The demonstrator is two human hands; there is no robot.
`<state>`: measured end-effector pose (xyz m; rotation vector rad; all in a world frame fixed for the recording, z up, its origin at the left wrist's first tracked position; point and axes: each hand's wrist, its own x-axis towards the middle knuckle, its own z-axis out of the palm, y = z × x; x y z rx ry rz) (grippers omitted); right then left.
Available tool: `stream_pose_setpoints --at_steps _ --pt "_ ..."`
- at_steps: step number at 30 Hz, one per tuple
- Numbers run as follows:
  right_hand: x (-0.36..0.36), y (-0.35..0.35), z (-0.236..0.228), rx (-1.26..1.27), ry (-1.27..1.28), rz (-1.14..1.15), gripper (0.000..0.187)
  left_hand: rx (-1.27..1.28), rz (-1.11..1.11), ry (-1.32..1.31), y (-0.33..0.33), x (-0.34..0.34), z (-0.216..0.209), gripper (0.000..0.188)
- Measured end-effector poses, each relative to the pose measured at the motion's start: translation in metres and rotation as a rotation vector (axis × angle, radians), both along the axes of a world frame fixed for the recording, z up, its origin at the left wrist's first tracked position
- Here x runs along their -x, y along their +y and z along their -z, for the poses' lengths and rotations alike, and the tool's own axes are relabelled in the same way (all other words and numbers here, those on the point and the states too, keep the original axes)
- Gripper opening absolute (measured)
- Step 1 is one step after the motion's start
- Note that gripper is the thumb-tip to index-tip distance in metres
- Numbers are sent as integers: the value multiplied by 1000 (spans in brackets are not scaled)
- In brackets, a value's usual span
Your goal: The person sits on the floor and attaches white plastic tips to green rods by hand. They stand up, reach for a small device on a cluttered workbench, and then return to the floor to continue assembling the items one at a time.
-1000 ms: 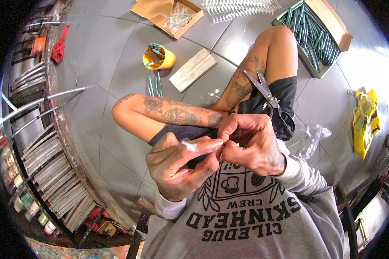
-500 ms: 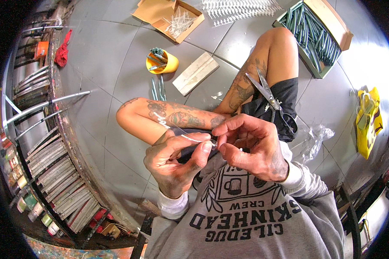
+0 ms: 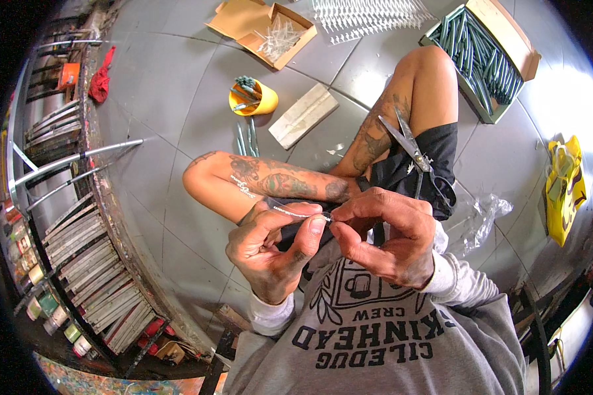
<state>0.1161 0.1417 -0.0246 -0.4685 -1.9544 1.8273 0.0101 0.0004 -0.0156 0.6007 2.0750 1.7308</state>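
Above my lap, my left hand (image 3: 270, 249) pinches a narrow clear strip with white lettering (image 3: 287, 212) between thumb and forefinger. The strip curves up along that forefinger toward my left shin. My right hand (image 3: 394, 238) meets it at the fingertips, thumb and forefinger closed around the strip's other end, which is too small to see well. Partly open metal scissors (image 3: 412, 148) with dark handles rest on my right thigh, with tiny white scraps on them.
On the grey tiles are a yellow cup (image 3: 265, 100) of dark green pens, a few loose pens (image 3: 247, 138), a pale block (image 3: 303, 117), a cardboard box of clear strips (image 3: 280, 36), white-lettered sheets (image 3: 369, 16), a box of pens (image 3: 478, 62), crumpled plastic (image 3: 484, 220) and a yellow bag (image 3: 563, 191).
My right fingers have come closer to the left fingertips and closed at the strip's end. The whole view has shifted slightly; the scissors stay on my thigh.
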Motion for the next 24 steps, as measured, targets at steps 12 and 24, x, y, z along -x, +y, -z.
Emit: stream_pose_setpoints --at_steps 12,24 --pt "-4 -2 -1 563 -134 -71 9 -34 65 10 4 0 -3 14" --pt "-7 9 -3 310 -167 -168 13 144 155 157 4 3 -8 12"
